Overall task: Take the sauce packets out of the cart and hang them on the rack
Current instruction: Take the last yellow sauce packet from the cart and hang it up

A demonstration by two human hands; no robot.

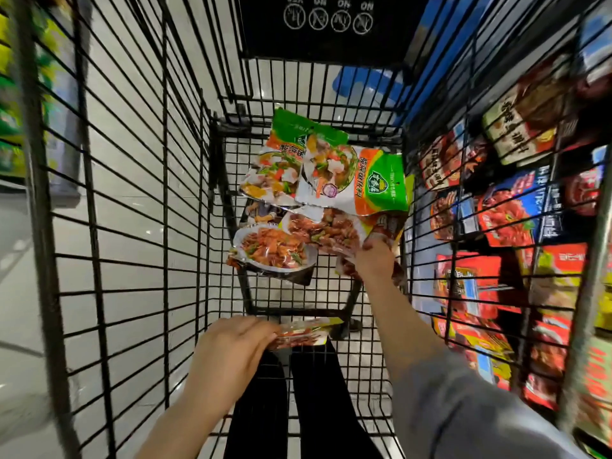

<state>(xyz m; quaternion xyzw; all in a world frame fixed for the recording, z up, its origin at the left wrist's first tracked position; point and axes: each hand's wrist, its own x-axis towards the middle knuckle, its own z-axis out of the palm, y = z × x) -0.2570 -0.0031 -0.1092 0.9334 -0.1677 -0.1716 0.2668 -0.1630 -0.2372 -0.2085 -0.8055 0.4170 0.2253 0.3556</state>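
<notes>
I look down into a black wire cart (185,200). On its floor lie several sauce packets: two green-and-orange ones (351,180) at the far end, and red ones with dish pictures (275,250) nearer me. My right hand (374,260) reaches deep into the cart and grips a dark red packet (385,231) by the right wall. My left hand (231,346) stays near the cart's near end, fingers closed on a flat red packet (303,334) held level.
The rack (516,207) of hanging red and blue sauce packets stands right beside the cart's right wall. Green goods on shelves (13,94) show at the far left. A black child-seat flap (328,24) with warning icons closes the cart's far end. Pale tiled floor lies below.
</notes>
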